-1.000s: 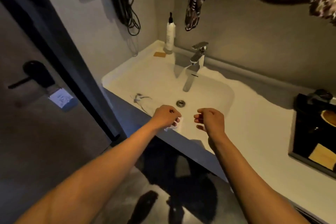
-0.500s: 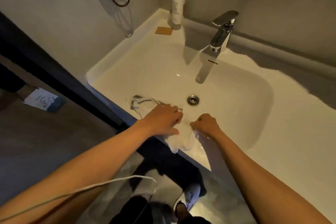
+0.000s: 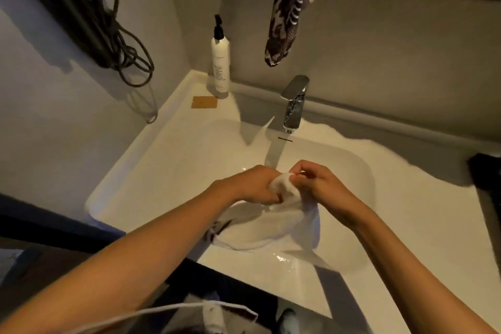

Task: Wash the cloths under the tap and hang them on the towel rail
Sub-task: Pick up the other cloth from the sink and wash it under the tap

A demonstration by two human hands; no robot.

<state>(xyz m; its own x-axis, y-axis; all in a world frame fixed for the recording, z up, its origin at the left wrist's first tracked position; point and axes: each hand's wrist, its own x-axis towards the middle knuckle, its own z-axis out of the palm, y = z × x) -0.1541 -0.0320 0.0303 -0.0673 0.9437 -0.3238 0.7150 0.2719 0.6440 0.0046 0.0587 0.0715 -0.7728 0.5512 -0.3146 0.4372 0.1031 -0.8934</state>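
Note:
A white cloth (image 3: 284, 190) is bunched between both my hands over the white sink (image 3: 168, 160). My left hand (image 3: 252, 184) grips its left side, my right hand (image 3: 320, 184) pinches its top edge. The rest of the cloth (image 3: 257, 236) hangs down and spreads in the basin below my hands. The chrome tap (image 3: 294, 106) stands just behind my hands, its spout pointing down at them. I cannot tell whether water runs. A dark patterned cloth (image 3: 287, 13) hangs from above at the back wall.
A white pump bottle (image 3: 220, 62) and a brown card (image 3: 204, 102) sit in the sink's back left corner. Dark coiled cables (image 3: 119, 43) hang on the left wall. A dark tray (image 3: 488, 192) lies on the counter at right. A white cord (image 3: 189, 309) crosses below.
Both hands lifted the white cloth from the sink's front edge and moved it back, under the tap spout. The view tilted up, so the hanging patterned cloth shows again.

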